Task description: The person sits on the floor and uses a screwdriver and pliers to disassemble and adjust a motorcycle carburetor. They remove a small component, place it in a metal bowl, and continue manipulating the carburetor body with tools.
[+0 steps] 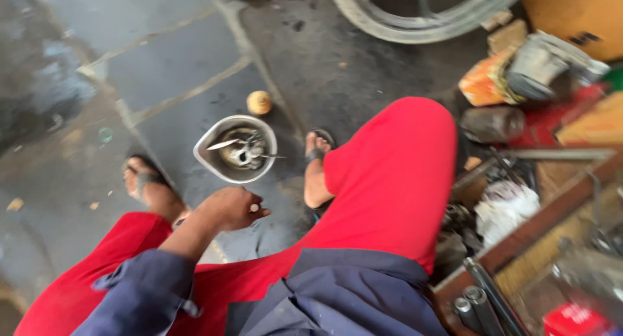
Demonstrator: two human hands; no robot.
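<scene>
One hand shows, the left hand (228,207), and it is curled shut around a small pale thing (254,208) that peeks out between the fingers. It is too blurry to tell what that thing is. The right hand is out of sight. The hand hangs over the wet stone floor (175,63), between two knees in red trousers (389,180). Just past the hand sits a round metal bowl (211,159) with dark metal parts (241,151) and thin tools in it. A bare foot in a sandal (316,170) stands right beside the bowl. A little round tan ball (259,102) lies behind the bowl. Far back lies a big tyre (415,24).
</scene>
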